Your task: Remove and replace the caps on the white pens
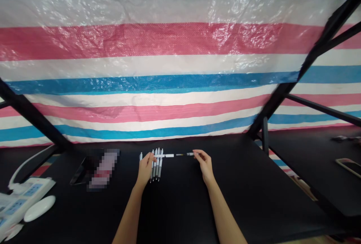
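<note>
My left hand is closed on a white pen barrel, which points level to the right. Opposite it, my right hand pinches a short white-and-grey pen part. A thin refill lies in line between the two pieces; whether it joins the right-hand part cannot be made out. Several white pens with grey grips lie side by side on the black table, just under and beside my left fingers, tips toward me. One more pen shows partly behind the left hand.
On the left lie a dark phone-like device and a pixelated pinkish object. A white power strip with a cable and a white oval object sit at the near left. Black frame bars flank a striped sheet. Another phone lies far right.
</note>
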Action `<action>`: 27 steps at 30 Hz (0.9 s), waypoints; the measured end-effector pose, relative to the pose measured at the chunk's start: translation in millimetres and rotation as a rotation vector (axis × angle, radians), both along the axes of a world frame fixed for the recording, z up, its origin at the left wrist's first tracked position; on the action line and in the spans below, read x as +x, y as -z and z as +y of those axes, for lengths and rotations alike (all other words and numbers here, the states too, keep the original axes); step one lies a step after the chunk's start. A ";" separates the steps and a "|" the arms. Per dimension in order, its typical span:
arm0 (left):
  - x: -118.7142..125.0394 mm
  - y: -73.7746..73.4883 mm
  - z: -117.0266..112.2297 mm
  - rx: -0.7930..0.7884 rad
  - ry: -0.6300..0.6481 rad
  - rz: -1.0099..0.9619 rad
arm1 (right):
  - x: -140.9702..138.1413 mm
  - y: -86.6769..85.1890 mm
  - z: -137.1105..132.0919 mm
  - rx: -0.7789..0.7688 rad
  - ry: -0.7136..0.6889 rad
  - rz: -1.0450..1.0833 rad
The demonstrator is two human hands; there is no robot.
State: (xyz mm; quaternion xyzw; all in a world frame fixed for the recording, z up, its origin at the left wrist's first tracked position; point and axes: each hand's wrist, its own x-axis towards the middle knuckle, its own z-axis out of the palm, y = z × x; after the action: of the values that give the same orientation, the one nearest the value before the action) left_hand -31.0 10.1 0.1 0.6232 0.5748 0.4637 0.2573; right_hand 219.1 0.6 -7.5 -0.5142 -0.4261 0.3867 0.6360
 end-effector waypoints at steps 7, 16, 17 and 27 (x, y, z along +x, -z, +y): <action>-1.2 1.9 0.1 -0.004 0.003 0.018 | -0.1 0.3 0.7 -0.005 0.003 0.025; -0.4 2.9 -0.3 -0.001 0.005 0.029 | -1.1 -1.8 -1.3 -0.007 0.003 -0.028; -0.4 3.2 -0.4 -0.001 0.007 0.033 | -1.3 -2.2 -1.5 -0.007 0.004 -0.030; 4.1 3.4 -1.3 -0.032 0.051 0.005 | -5.4 -2.5 -2.4 -0.021 -0.032 -0.043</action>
State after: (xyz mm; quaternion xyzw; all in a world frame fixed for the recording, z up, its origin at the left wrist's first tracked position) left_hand -26.9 8.8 -3.2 0.6346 0.5668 0.4461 0.2775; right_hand 213.7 -1.8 -5.0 -0.5221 -0.4437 0.3903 0.6150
